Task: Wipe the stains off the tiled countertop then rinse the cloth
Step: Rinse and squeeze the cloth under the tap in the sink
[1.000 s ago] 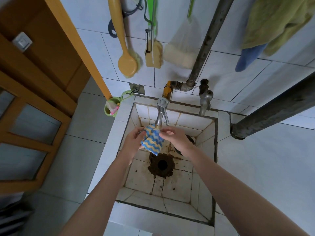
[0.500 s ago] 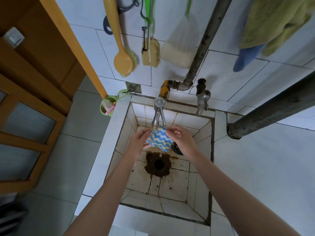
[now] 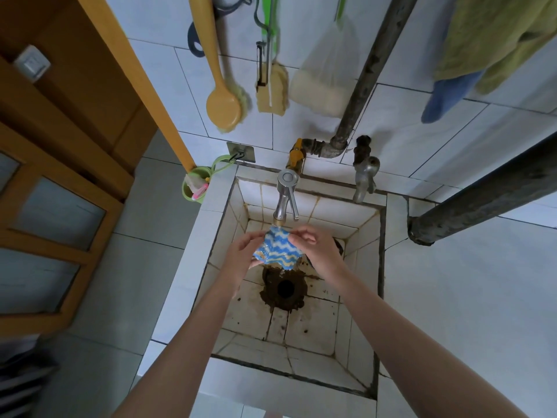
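Note:
A blue, white and yellow zigzag cloth (image 3: 278, 249) is spread between both hands just under the spout of the steel tap (image 3: 285, 197), above the tiled sink basin (image 3: 358, 260). My left hand (image 3: 241, 257) pinches its left edge. My right hand (image 3: 316, 248) pinches the upper right edge with thumb and fingers. Water drips from the cloth's lower corner toward the dirty drain hole (image 3: 285, 288).
A second tap (image 3: 364, 175) sticks out at the right of the basin's back rim. Brushes (image 3: 223, 107), a sponge and a bag hang on the tiled wall above. A green cup (image 3: 195, 184) hangs left of the sink. A dark pipe (image 3: 482, 197) crosses at right.
The cloth went from hanging down to being stretched flatter between both hands, staying beneath the tap spout. The hands have shifted slightly on it.

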{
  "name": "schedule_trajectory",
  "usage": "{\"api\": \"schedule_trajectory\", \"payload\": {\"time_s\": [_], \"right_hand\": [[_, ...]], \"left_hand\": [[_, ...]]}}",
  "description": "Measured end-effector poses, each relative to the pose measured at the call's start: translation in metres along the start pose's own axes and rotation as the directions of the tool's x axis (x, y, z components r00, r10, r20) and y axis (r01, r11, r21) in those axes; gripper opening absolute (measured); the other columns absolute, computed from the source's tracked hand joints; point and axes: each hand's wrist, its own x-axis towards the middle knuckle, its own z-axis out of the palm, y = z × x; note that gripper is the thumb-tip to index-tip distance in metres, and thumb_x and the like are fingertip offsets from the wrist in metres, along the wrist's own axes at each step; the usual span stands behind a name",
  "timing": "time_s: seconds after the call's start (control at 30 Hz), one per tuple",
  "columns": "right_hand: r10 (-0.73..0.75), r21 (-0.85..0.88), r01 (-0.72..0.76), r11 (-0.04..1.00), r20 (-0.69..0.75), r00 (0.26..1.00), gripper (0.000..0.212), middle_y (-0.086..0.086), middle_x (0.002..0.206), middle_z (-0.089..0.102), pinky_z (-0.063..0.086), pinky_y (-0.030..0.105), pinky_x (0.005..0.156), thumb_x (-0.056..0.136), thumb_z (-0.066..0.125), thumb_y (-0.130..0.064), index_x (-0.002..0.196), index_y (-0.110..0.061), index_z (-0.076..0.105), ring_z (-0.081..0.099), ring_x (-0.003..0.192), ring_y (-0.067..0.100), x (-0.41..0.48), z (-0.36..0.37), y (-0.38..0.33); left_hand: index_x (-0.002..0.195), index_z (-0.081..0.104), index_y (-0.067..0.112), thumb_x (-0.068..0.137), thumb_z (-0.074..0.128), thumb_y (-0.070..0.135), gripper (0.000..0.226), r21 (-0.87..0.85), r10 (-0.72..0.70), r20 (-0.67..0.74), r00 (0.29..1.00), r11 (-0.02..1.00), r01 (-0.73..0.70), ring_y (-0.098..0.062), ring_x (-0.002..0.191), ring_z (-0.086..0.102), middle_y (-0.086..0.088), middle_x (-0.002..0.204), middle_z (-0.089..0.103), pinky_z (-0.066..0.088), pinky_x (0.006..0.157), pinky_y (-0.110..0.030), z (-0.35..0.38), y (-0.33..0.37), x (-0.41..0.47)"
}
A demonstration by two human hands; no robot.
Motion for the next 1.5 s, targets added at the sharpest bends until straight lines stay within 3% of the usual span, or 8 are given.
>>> {"api": "schedule_trajectory", "payload": {"time_s": [0.27, 0.6, 0.7, 0.9, 1.13, 1.27, 1.37, 1.5], "right_hand": [[-0.015, -0.042, 0.016, 0.999, 0.015, 1.0, 0.017, 0.004, 0.089, 0.067, 0.05, 0.014, 0.071, 0.088, 0.062, -0.013, 0.102, -0.003, 0.065, 0.064, 0.086, 0.014, 0.001, 0.002, 0.003], [0.002, 0.057, 0.004, 0.998, -0.102, 0.995, 0.006, -0.004, 0.083, 0.065, 0.051, 0.015, 0.071, 0.087, 0.063, -0.011, 0.087, -0.018, 0.063, 0.063, 0.082, 0.012, -0.003, -0.011, -0.004], [0.015, 0.118, 0.001, 0.993, -0.135, 0.991, 0.014, -0.003, 0.082, 0.065, 0.052, 0.023, 0.074, 0.087, 0.062, -0.01, 0.082, -0.024, 0.063, 0.063, 0.083, 0.014, -0.003, -0.016, -0.008], [0.019, 0.155, 0.01, 0.988, -0.182, 0.983, 0.019, -0.004, 0.08, 0.064, 0.049, 0.012, 0.063, 0.088, 0.061, -0.009, 0.08, -0.026, 0.062, 0.062, 0.078, 0.009, -0.005, -0.022, -0.012], [0.036, 0.166, -0.013, 0.986, -0.141, 0.989, 0.012, -0.003, 0.082, 0.064, 0.051, 0.019, 0.071, 0.088, 0.061, -0.009, 0.085, -0.021, 0.063, 0.062, 0.079, 0.009, 0.002, -0.013, -0.009], [0.044, 0.181, -0.023, 0.983, -0.111, 0.993, 0.013, -0.001, 0.083, 0.064, 0.051, 0.026, 0.075, 0.088, 0.061, -0.009, 0.085, -0.021, 0.063, 0.062, 0.082, 0.014, 0.008, -0.004, -0.009], [0.047, 0.167, -0.037, 0.985, -0.056, 0.997, 0.012, -0.002, 0.086, 0.063, 0.05, 0.025, 0.075, 0.088, 0.061, -0.009, 0.086, -0.021, 0.061, 0.061, 0.084, 0.014, 0.012, 0.001, -0.011], [0.084, -0.08, -0.072, 0.994, 0.157, 0.984, 0.034, -0.003, 0.104, 0.058, 0.053, 0.023, 0.079, 0.085, 0.063, -0.004, 0.118, -0.004, 0.055, 0.057, 0.094, 0.01, 0.013, 0.005, -0.016]], "left_hand": [[0.099, 0.061, 0.007, 0.088, 0.061, 0.012, 0.012, -0.019, 0.012, -0.016, 1.0, 1.0, -0.012, -0.018, 0.086, 0.065, -0.008, 0.093, 0.067, 0.056, 0.072, -0.019, 0.001, -0.004, -0.002], [0.108, 0.06, 0.005, 0.094, 0.048, 0.005, 0.019, -0.059, 0.043, -0.02, 0.999, 0.997, -0.044, -0.015, 0.087, 0.063, -0.009, 0.099, 0.064, 0.054, 0.068, -0.013, 0.013, 0.008, 0.007], [0.097, 0.061, 0.014, 0.095, 0.048, 0.011, 0.014, -0.075, 0.029, -0.023, 0.999, 0.997, -0.031, -0.02, 0.091, 0.063, -0.01, 0.101, 0.064, 0.055, 0.075, -0.017, 0.021, 0.01, 0.011], [0.092, 0.061, 0.018, 0.096, 0.048, 0.016, 0.014, -0.077, 0.004, -0.031, 1.0, 0.997, -0.007, -0.021, 0.094, 0.064, -0.009, 0.099, 0.066, 0.052, 0.084, -0.027, 0.028, 0.011, 0.017], [0.1, 0.062, 0.016, 0.088, 0.059, 0.007, 0.015, -0.035, 0.035, -0.014, 0.999, 0.999, -0.036, -0.021, 0.095, 0.065, -0.005, 0.097, 0.069, 0.052, 0.089, -0.03, 0.015, 0.01, 0.016], [0.109, 0.063, 0.009, 0.082, 0.064, -0.003, 0.03, -0.033, 0.084, -0.018, 0.996, 0.996, -0.084, -0.01, 0.079, 0.069, 0.006, 0.082, 0.073, 0.056, 0.072, -0.02, 0.006, 0.011, 0.013], [0.111, 0.061, 0.006, 0.083, 0.063, -0.003, 0.03, -0.033, 0.094, -0.073, 0.993, 0.995, -0.097, -0.014, 0.083, 0.067, -0.002, 0.091, 0.07, 0.056, 0.07, -0.019, 0.001, 0.014, 0.011], [0.111, 0.06, 0.005, 0.085, 0.061, -0.003, 0.027, -0.08, 0.113, -0.115, 0.987, 0.989, -0.122, -0.017, 0.088, 0.066, -0.004, 0.095, 0.068, 0.056, 0.079, -0.024, -0.007, 0.016, 0.011]]}}
